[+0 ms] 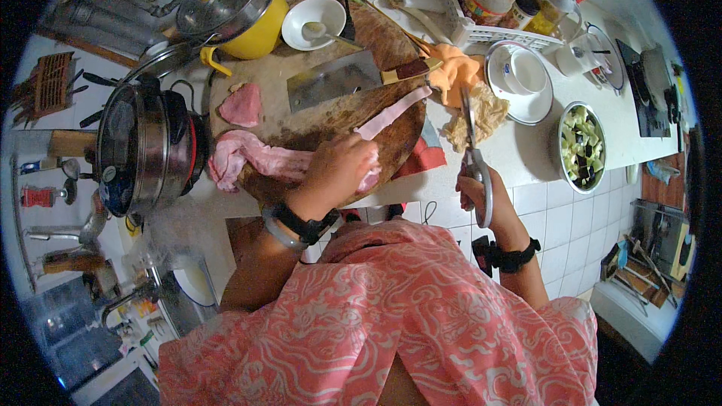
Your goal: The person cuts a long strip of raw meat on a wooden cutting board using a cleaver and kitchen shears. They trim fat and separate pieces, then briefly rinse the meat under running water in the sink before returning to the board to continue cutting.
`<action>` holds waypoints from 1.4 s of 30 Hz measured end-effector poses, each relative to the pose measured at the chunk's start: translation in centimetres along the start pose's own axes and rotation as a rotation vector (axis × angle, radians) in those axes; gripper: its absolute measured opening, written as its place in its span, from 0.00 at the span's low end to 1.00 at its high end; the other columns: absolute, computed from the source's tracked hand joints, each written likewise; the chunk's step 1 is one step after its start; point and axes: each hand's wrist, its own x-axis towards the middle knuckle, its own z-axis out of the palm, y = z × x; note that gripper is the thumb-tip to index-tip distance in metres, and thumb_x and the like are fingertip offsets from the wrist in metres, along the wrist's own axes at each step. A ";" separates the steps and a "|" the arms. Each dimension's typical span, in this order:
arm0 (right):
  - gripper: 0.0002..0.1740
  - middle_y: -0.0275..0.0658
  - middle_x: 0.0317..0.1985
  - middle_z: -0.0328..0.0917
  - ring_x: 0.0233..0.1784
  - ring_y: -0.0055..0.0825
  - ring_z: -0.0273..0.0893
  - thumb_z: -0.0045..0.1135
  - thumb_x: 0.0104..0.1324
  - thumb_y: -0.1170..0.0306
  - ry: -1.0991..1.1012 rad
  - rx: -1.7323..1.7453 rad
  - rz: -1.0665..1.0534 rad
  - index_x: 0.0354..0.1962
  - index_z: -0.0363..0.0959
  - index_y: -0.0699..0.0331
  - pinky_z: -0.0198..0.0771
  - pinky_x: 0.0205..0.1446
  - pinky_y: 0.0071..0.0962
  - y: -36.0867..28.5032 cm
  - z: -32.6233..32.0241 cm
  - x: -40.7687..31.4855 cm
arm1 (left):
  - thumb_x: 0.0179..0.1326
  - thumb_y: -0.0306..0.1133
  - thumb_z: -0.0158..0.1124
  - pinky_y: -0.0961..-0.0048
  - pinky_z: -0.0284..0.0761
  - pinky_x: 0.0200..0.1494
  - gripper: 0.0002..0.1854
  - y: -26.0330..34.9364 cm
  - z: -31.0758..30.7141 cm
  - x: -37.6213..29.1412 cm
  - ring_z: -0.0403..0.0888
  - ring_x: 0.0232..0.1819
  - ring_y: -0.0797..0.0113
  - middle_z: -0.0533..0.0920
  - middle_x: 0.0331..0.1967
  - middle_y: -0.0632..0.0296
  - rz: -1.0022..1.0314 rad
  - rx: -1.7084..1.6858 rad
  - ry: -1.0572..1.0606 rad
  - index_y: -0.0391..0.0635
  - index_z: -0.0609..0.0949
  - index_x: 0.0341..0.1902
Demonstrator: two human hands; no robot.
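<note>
My left hand (340, 170) grips the right end of a long piece of raw pink meat (271, 160), which lies along the near edge of a round wooden cutting board (316, 124). Its fingertips are partly hidden. Just beyond those fingers lies a pale pink strip (393, 113), seemingly pork skin. My right hand (476, 189) holds kitchen scissors (478, 166) by the handles, blades pointing away from me, off the board's right side. A cleaver (335, 80) rests flat across the board. To its left sits a smaller chunk of raw meat (241, 104).
An electric pot (149, 146) stands left, a yellow lidded pot (254, 25) behind. A white bowl (313, 22) holds a spoon. Right are an orange cloth (454, 70), crumpled tan material (479, 115), a bowl (524, 70) on plates and a metal bowl of cut vegetables (582, 146).
</note>
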 end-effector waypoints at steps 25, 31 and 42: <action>0.13 0.37 0.21 0.68 0.24 0.22 0.63 0.64 0.57 0.74 0.261 -0.516 -0.240 0.31 0.65 0.67 0.64 0.28 0.25 3.3 -2.6 -3.4 | 0.47 0.31 0.71 0.61 0.72 0.49 0.17 -0.1 -1.5 -3.4 0.76 0.45 0.52 0.78 0.40 0.56 0.047 0.065 -0.005 0.43 0.80 0.42; 0.15 0.39 0.21 0.69 0.22 0.24 0.62 0.67 0.55 0.74 0.219 -0.524 -0.170 0.31 0.65 0.68 0.64 0.27 0.27 2.7 -2.3 -3.0 | 0.47 0.32 0.70 0.59 0.71 0.44 0.13 0.1 -1.1 -3.3 0.76 0.40 0.53 0.78 0.36 0.58 0.008 -0.035 0.090 0.45 0.81 0.37; 0.16 0.43 0.24 0.73 0.24 0.28 0.67 0.68 0.54 0.72 0.174 -0.652 -0.209 0.33 0.67 0.69 0.67 0.30 0.29 1.5 -1.7 -2.8 | 0.53 0.31 0.65 0.61 0.75 0.37 0.05 0.0 0.2 0.2 0.81 0.33 0.52 0.82 0.30 0.55 -0.070 -0.157 0.059 0.44 0.83 0.30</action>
